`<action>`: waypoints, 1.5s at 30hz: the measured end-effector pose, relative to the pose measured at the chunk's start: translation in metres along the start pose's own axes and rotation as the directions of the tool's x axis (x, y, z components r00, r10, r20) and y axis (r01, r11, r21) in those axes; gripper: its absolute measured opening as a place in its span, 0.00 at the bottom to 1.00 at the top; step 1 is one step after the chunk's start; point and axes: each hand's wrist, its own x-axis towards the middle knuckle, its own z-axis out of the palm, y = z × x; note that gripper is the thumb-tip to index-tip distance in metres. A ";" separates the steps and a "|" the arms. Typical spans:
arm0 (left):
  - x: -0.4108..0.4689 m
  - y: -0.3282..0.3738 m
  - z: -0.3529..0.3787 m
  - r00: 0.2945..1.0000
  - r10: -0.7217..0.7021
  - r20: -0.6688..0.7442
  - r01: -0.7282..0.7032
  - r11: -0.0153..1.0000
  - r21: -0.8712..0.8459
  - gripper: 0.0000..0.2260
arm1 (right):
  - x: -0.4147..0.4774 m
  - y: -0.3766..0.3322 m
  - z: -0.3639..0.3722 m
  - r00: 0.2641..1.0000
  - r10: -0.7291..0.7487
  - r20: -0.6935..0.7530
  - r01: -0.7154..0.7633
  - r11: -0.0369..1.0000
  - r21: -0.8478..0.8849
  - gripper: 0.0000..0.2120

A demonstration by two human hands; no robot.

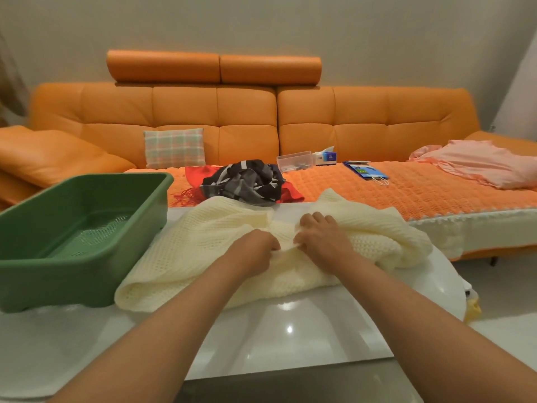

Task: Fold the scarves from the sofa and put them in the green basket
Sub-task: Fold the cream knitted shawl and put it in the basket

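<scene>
Cream knit scarf (pixel 203 257): spread in a loose, partly doubled heap on the white tabletop (pixel 276 330), just right of the green basket (pixel 58 280) and touching its near right corner. Long axis on a diagonal, from a rolled fold at the near end beside the basket to a bunched end farther right, away from the basket. Far edge rumpled and raised in two peaks.

Left hand (pixel 255 248): on the middle of the scarf, right of the basket; fingers (pixel 268 242) curled in, pinching a ridge of the knit.

Right hand (pixel 322 237): close beside the left, on the side away from the basket; fingers (pixel 319 221) bent over and gripping the same ridge.

Green basket: upright on the tabletop, open side up, perforated floor bare.

Sofa (pixel 203 112): orange, beyond the basket. On its seat, behind and right of the basket, a grey-and-black scarf (pixel 247 181) crumpled on top of a red scarf (pixel 293 193). Plaid cushion (pixel 174 148) directly behind the basket, against the backrest. Clear box (pixel 293 161) and pink cloth (pixel 479 164) farther right along the seat, well apart from the basket.
</scene>
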 end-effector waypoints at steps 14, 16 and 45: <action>-0.051 0.006 -0.058 0.837 0.035 0.546 0.194 0.914 -0.356 0.09 | -0.050 -0.018 -0.090 0.964 -0.062 0.260 -0.044 0.923 0.381 0.12; -0.054 0.017 -0.058 0.744 0.030 0.668 0.249 0.915 -0.318 0.11 | -0.061 -0.020 -0.091 0.891 -0.101 0.442 -0.191 0.801 0.567 0.10; 0.111 -0.018 0.035 0.848 -0.370 0.381 0.225 0.900 0.373 0.40 | 0.001 0.092 0.016 0.822 0.471 -0.321 -0.419 0.881 0.219 0.15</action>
